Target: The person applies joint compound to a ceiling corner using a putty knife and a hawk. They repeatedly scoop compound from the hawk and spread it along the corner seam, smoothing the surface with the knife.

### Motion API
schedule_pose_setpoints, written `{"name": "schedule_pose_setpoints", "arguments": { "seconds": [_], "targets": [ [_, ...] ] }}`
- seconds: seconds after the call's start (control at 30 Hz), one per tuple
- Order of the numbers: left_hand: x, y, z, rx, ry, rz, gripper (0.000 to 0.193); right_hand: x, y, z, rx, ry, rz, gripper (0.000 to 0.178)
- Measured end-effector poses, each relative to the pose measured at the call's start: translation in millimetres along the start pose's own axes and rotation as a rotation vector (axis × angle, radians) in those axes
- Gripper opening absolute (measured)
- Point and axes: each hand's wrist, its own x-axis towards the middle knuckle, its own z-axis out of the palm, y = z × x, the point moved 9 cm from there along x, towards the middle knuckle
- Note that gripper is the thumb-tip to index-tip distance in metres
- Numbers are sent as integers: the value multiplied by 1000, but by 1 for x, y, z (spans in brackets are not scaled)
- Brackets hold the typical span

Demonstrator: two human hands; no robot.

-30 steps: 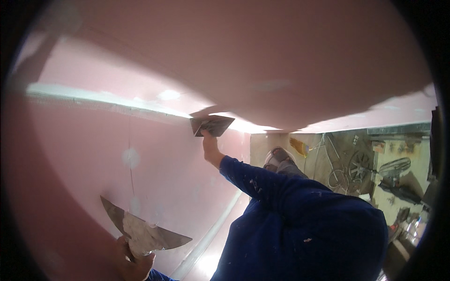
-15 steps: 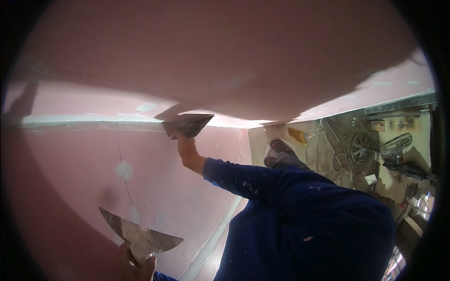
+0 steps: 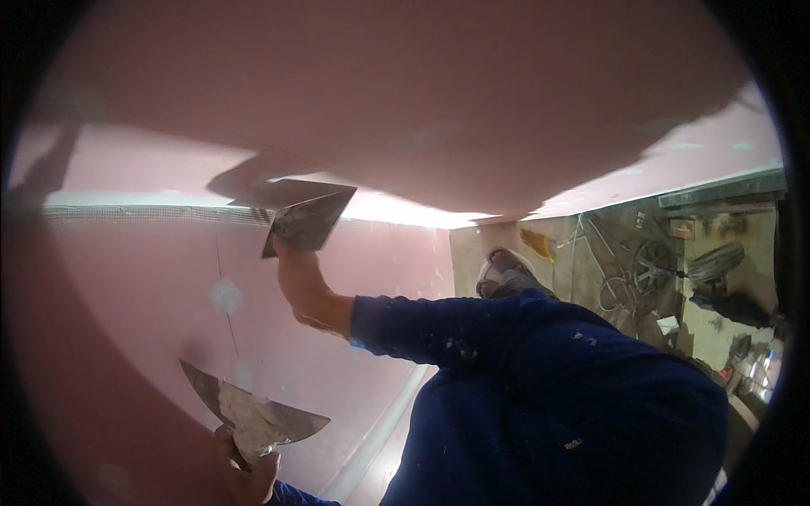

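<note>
The right hand has its fingers curled closed about a thin metal trowel, whose smooth, angular, grey-smeared blade spreads just above and beyond them at the seam. Left of those fingers, a strip of gridded mesh tape runs along the bend between matte pink boards. Below and to their left, the left hand is closed, thumb and fingers, on a wide blade; this crescent-looking sheet fans out above its fingers, carrying thick, lumpy pale compound right over the grip. The right fingertips are hidden behind the hand and trowel, so how they meet the handle is unclear, as is whether the whole edge touches the board. The left forearm is cut off below. To the right of the right hand, the blue sleeve bears pale specks, too small to read as print or splatter.
</note>
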Motion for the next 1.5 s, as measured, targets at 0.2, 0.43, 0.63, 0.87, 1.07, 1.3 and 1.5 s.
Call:
{"name": "schedule_pose_setpoints", "arguments": {
  "seconds": [0.2, 0.43, 0.63, 0.87, 1.07, 1.3, 1.5],
  "targets": [
    [2, -2, -3, -29, -121, 56, 74, 7, 65, -128, -18, 211, 121, 43],
    [-3, -13, -5, -70, -6, -54, 74, 111, 110, -233, -82, 454, 101, 33],
    [3, 15, 7, -103, -106, 2, 70, 141, 112, -234, 20, 463, 27, 29],
    [-3, 46, 5, 321, 177, 310, 59, 139, 93, -204, -55, 403, 54, 47],
    [2, 24, -5, 387, 76, 242, 57, 124, 61, -175, -90, 342, -29, 51],
    [6, 31, 11, 46, -68, 43, 58, 96, 25, -123, -234, 180, -134, 50],
    [4, 12, 15, 30, -105, 34, 67, 69, 15, -59, -226, 74, -155, 49]
  ]
}}
